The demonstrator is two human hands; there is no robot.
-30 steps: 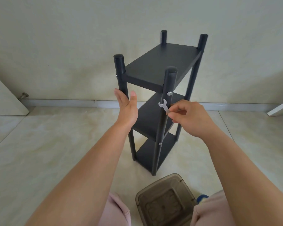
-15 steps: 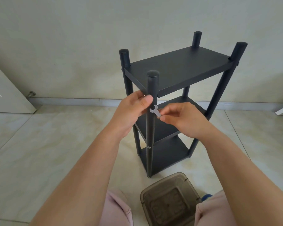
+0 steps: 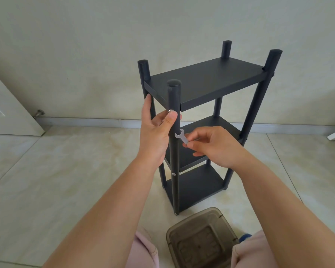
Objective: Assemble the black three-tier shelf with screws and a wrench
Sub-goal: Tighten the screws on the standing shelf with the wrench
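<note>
So the black three-tier shelf (image 3: 205,82) is standing upright on the pale tiled floor (image 3: 56,171), close to the wall (image 3: 85,45), all four posts up and all three boards in place. The person sits right in front of it, knees in pink fabric at the bottom of the view.

Left hand (image 3: 155,132) is wrapped loosely around the nearest front post (image 3: 174,97), fingers behind it and the thumb pressed on the front just under a shiny screw head (image 3: 170,110) at top-board level. So it's closed on the post, steadying it.

Right hand (image 3: 213,146) is pinching a small flat silver wrench (image 3: 181,135) between thumb and fingertips. The open end of the wrench points up and left and sits right against that same post, below the left thumb. Can't tell if it's actually on a bolt there.

Another screw (image 3: 174,174) shows lower on the post, about bottom-board height.

Container-wise: there's a smoky brown translucent plastic box (image 3: 199,238) on the floor between the knees, just in front of the shelf's foot. Its embossed base shows through the plastic, and I can't make out anything lying inside. A bit of something blue (image 3: 245,236) peeks out beside its right edge, too hidden to identify.

A white door (image 3: 6,113) with a doorstop (image 3: 39,113) is off to the left.
</note>
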